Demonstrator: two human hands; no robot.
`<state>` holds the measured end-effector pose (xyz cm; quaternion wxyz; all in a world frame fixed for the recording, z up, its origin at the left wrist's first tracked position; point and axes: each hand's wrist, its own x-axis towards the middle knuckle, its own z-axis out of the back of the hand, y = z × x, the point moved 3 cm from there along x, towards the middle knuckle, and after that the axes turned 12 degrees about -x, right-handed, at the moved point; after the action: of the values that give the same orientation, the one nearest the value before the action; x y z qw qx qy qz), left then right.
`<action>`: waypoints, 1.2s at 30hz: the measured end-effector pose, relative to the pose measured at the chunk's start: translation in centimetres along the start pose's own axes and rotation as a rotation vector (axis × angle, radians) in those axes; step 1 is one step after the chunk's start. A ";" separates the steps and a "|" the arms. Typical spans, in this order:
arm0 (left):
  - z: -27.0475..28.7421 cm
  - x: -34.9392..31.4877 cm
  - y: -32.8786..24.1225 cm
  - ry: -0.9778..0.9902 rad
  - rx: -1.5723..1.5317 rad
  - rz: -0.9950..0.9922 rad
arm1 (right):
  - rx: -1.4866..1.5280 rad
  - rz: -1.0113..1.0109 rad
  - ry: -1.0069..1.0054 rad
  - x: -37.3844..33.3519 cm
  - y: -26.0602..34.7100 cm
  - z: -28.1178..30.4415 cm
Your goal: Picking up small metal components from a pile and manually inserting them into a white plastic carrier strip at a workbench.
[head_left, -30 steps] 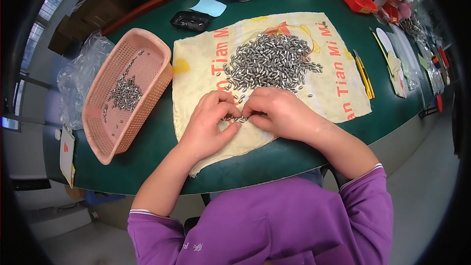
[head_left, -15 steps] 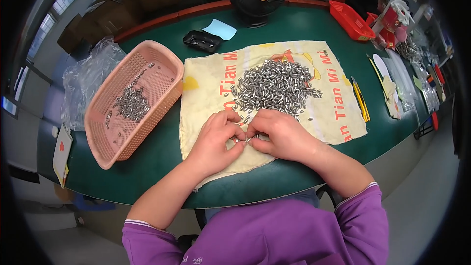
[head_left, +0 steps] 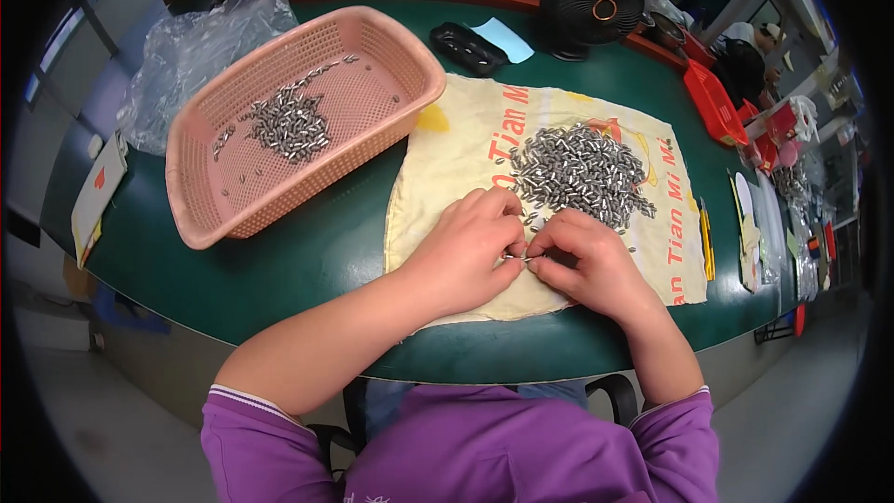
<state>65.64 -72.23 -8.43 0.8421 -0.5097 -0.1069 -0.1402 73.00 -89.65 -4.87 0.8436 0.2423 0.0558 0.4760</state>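
On a cream cloth (head_left: 438, 168) with orange lettering lies a heap of small shiny oval metal pieces (head_left: 582, 172). Just in front of the heap, my left hand (head_left: 470, 247) and my right hand (head_left: 587, 256) meet fingertip to fingertip. Each is closed in a pinch. A tiny silver metal piece (head_left: 525, 259) shows between the fingertips; my fingers mostly hide it, and I cannot tell whether it is one piece or two. More of the same pieces rest in a pink perforated plastic basket (head_left: 326, 163) to the left.
The green table (head_left: 307, 307) also bears a black fan (head_left: 596, 5), a black tray-like object (head_left: 466, 47) and a light blue sheet (head_left: 504, 39) at the back. On the right are a red basket (head_left: 712, 102) and yellow-handled tools (head_left: 706, 242). Crumpled clear plastic (head_left: 200, 56) lies behind the pink basket.
The view has swung left, so the table things sit farther right in the picture. My hands stay pinched together in front of the heap, with only slight finger movement.
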 end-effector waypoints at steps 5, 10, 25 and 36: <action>-0.1 -0.1 0.3 -0.055 -0.028 -0.073 | -0.002 -0.027 -0.003 0.2 0.3 -0.3; -0.9 -0.4 0.9 -0.152 0.008 -0.113 | -0.086 -0.013 0.034 0.6 1.0 -0.5; -1.1 -0.3 0.9 -0.112 0.012 -0.093 | -0.143 -0.026 0.146 1.1 1.2 0.3; 0.4 0.0 0.2 0.046 -0.007 0.016 | 0.066 -0.062 0.190 0.6 -0.4 0.8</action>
<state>65.68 -71.79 -8.42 0.8435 -0.5103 -0.0831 -0.1456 73.89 -89.59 -4.23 0.8404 0.2217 0.1585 0.4685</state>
